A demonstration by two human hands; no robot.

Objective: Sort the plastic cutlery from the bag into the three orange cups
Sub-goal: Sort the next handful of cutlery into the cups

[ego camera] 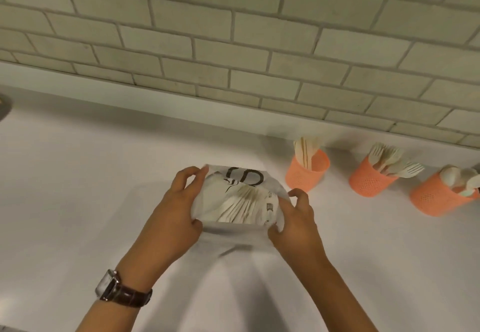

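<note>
**Both hands grip the cutlery bag, three cups off to the right**

Forearms rise from the bottom edge, cut off below the elbows; a brown-strapped wristwatch sits on the left one. Left hand is closed on the left side of the white bag, its fingertips pinching the upper rim. Right hand clamps the bag's right side in the same way, so the mouth is held wide between them. Inside lies a bundle of pale cutlery; whether these are forks, knives or spoons is hard to make out. Dark print on the bag's far wall is only partly readable.

Just beyond the right hand stands the first orange cup, holding upright flat pieces that look like knives. Farther right, a second orange cup holds forks, and a third orange cup, leaning in the wide-angle view, holds spoons; its right side is cut by the frame.

All rest on a plain white counter backed by a wall of pale brick tile. A dark object at the left edge is mostly cropped. Counter to the left of the hands lies open.
</note>
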